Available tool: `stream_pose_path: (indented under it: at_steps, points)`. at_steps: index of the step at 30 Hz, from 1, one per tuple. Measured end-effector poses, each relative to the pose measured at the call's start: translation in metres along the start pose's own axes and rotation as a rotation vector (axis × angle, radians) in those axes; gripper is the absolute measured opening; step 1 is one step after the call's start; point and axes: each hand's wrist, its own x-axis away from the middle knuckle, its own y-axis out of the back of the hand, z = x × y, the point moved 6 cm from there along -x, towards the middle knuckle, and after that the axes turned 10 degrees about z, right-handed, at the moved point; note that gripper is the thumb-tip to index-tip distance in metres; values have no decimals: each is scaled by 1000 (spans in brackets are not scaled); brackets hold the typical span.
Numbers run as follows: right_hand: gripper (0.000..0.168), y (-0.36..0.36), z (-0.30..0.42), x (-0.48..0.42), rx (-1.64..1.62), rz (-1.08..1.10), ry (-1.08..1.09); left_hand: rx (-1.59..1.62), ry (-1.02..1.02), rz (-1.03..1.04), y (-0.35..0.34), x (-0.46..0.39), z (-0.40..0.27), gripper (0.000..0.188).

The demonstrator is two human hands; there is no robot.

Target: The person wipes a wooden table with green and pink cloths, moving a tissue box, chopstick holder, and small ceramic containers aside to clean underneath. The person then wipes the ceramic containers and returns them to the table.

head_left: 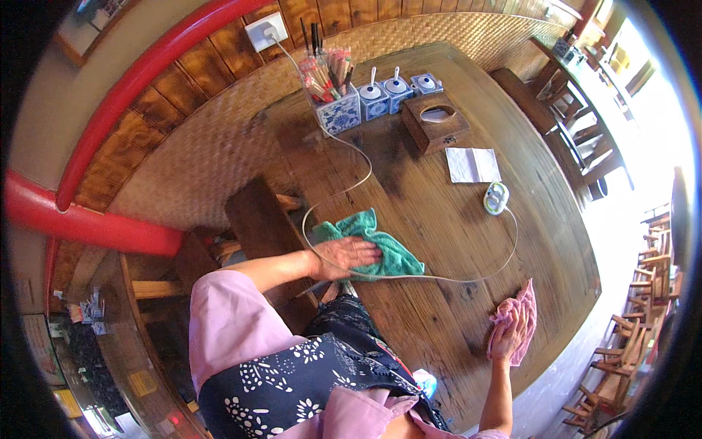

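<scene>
My left hand [346, 257] lies flat, fingers together, on a green cloth [397, 253] at the near edge of the wooden table [439, 313]. Under my right hand [510, 336], farther right on the tabletop, is a crumpled pink cloth [525, 307]; whether the fingers grip it is unclear. A thin white cable [439, 278] loops past my left hand to a small white and green device [496, 198]. Beside that device a white paper napkin [473, 165] lies unfolded.
Along the wall side stand a blue-and-white holder [339, 113] with chopsticks, lidded condiment jars [374, 101] and a wooden tissue box [436, 122]. The cable runs to a wall socket [266, 32]. A dark bench [263, 230] stands left; wooden chairs [617, 362] are at right.
</scene>
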Motion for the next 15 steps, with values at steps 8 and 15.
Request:
stream_pose_path:
  at_steps: [8,15]
  points:
    - [32,-15,8,-9,27,-80,-351,93,492,-246,46,7,103,59]
    - [32,-18,35,-13,37,-103,-665,-62,188,-169,28,-61,-35,60]
